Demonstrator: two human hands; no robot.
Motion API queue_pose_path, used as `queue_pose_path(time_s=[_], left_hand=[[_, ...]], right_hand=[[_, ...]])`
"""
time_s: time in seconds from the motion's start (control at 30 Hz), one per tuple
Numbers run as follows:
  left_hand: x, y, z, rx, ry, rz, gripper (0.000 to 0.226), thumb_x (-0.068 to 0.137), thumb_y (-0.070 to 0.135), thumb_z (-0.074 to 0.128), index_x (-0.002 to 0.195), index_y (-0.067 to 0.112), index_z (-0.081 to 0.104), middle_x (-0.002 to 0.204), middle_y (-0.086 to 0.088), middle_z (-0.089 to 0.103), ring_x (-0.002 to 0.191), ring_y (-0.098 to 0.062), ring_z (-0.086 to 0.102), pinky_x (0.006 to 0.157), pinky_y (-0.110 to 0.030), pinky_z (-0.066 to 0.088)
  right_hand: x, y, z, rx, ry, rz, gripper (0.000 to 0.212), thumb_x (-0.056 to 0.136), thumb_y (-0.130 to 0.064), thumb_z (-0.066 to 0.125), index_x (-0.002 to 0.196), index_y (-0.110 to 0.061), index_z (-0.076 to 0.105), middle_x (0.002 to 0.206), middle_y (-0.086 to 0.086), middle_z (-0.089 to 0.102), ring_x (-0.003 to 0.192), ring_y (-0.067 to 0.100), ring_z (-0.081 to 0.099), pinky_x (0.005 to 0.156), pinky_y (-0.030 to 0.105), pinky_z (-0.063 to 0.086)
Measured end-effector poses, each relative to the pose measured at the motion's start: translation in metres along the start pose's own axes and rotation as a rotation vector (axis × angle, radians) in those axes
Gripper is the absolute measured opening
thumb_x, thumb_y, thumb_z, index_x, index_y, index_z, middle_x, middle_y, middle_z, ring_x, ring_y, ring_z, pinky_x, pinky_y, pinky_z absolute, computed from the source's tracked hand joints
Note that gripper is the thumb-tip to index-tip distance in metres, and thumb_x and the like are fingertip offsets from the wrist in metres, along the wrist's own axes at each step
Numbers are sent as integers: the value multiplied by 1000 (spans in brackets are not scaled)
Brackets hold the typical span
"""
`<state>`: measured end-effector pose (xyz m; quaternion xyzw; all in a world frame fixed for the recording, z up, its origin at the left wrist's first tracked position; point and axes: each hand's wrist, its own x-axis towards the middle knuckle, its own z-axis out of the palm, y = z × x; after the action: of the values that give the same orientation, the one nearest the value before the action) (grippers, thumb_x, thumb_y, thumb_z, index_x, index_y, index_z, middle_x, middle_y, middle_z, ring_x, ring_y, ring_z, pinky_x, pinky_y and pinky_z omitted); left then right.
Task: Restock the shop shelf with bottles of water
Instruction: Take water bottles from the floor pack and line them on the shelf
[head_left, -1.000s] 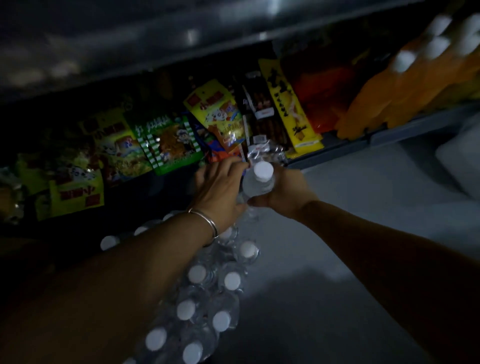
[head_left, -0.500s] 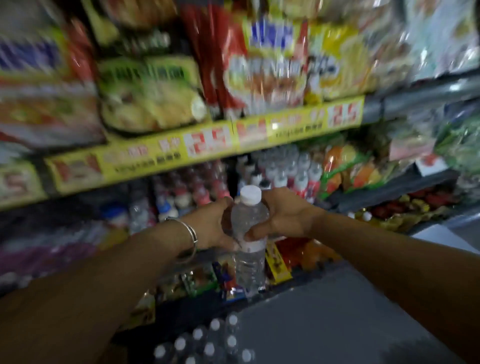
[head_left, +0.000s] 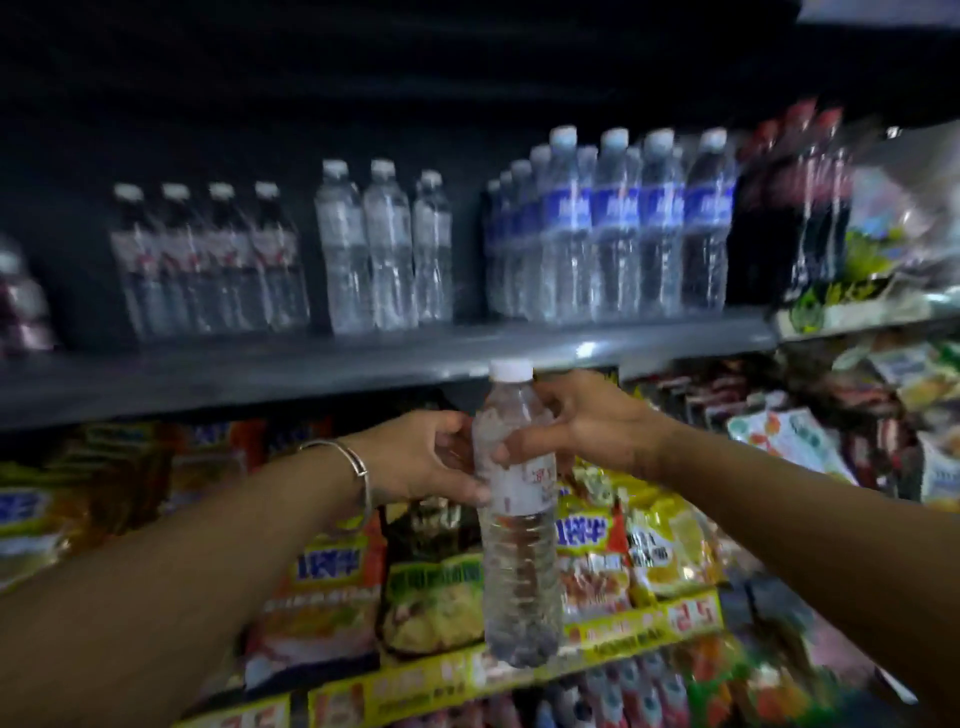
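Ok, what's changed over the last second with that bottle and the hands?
The water bottle has been lifted from above the wrapped pack on the floor to just below the grey shelf of bottled water, and the view has swung up from the floor to that shelf. Unchanged: both hands hold its upper part, left hand and right hand, bottle upright and capped.
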<state>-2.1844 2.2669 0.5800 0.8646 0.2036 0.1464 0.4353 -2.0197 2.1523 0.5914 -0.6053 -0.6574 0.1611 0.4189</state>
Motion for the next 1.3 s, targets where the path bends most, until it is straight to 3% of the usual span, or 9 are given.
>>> queue_pose_path(time_s=[0.1,0.27,0.5,0.63,0.73,0.83,1.03,1.2,1.3], left_hand=[[-8,41,-40,-6,70,69,42,70,-4,74,107,9,62,110,-12,68,103,-24,65,92,-33,51],[-16,81,-94,-73,204,176,32,82,1,64,114,5,60,111,-10,69,104,-21,65,89,-28,53],[-7,94,-149,5,391,227,24,88,19,61,111,11,60,108,-7,68,97,-16,67,88,-32,54],[10,94,-167,14,416,235,23,83,23,67,105,17,59,107,-6,66,100,-18,64,91,-35,52],[30,87,-175,77,442,210,42,77,29,73,114,15,58,102,2,66,98,-14,63,93,-34,50],[51,80,-177,123,475,169,48,73,29,77,114,13,58,103,0,64,96,-14,61,91,-30,50],[97,57,-170,178,524,68,43,73,22,79,108,11,57,87,5,62,80,-7,58,71,-17,47],[133,42,-167,227,577,-26,47,70,25,81,107,7,57,103,-4,62,100,-20,59,94,-33,48],[149,33,-166,264,605,-75,36,69,25,82,87,15,53,104,-6,63,98,-21,59,93,-37,49]], right_hand=[[26,-47,-23,-21,66,-27,35,67,-31,80,90,-6,69,83,3,73,71,12,69,66,27,55],[69,-112,-45,8,181,-74,28,70,-34,78,67,-10,63,48,-9,60,41,-1,54,42,12,39],[132,-159,-55,-24,385,-51,40,66,-43,80,52,-13,57,40,-6,55,34,3,51,38,14,38],[163,-168,-60,-26,483,-13,40,62,-39,85,70,-5,66,67,6,70,61,18,68,59,32,59],[184,-166,-66,-115,537,15,49,61,-47,83,79,-4,67,74,7,68,61,17,64,53,27,52],[208,-157,-71,-169,566,35,61,58,-54,82,86,-1,69,85,13,71,72,23,68,67,35,57],[254,-129,-77,-365,575,82,65,54,-67,77,75,-8,61,83,5,65,76,22,64,73,39,57],[283,-103,-75,-418,550,83,63,57,-68,75,80,-12,59,92,6,63,87,26,63,71,34,52],[295,-90,-74,-417,543,97,60,57,-70,74,71,-14,54,89,6,62,87,25,62,68,32,49]])
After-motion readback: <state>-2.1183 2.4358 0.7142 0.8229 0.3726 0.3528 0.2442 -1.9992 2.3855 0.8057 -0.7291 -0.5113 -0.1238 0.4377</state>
